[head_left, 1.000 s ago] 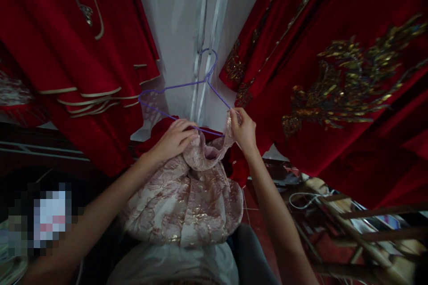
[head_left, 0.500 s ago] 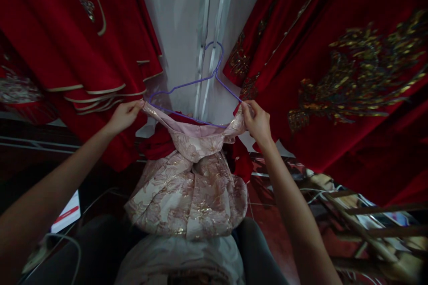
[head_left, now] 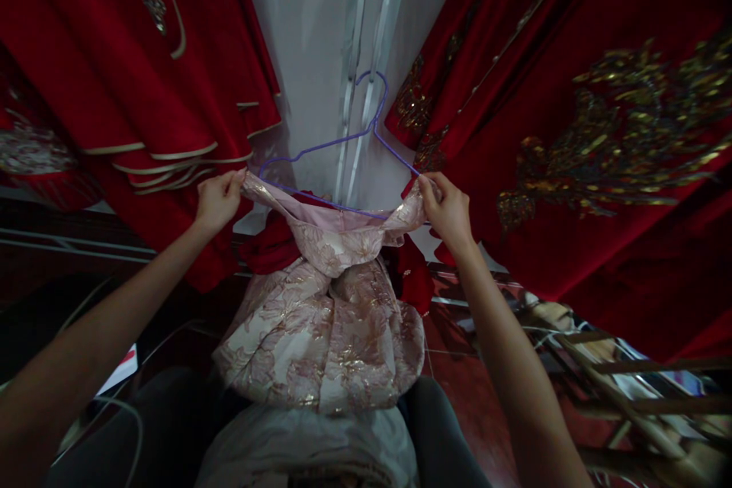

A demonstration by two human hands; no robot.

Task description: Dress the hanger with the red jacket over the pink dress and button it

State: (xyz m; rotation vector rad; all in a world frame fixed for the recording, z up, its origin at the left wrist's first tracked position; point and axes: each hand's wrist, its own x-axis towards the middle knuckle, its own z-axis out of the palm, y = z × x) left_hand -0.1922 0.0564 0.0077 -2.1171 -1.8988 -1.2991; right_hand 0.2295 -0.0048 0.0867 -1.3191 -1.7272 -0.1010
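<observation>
A pale pink brocade dress [head_left: 320, 320] with gold thread lies over my lap, its neckline stretched wide between my two hands. My left hand [head_left: 220, 200] pinches the dress at its left shoulder edge. At the opposite shoulder edge, my right hand [head_left: 449, 206] grips the cloth between thumb and fingers, close to one end of a purple hanger [head_left: 337, 140]. The hanger's lower bar runs along the neck opening, and its hook points up toward the pale wall. How the hanger's ends meet the cloth is partly hidden.
Red garments with pale trim [head_left: 188, 91] hang on the left. Another red garment with gold sequin embroidery [head_left: 618, 137] hangs on the right. A wooden rack [head_left: 634, 404] stands at lower right. A lit screen [head_left: 121, 370] and a white cable [head_left: 137, 427] are at lower left.
The view has shifted slightly. My left hand has turned a little at the shoulder edge, its fingers more upright. Both hands still hold the dress, and the hanger stays at the neckline.
</observation>
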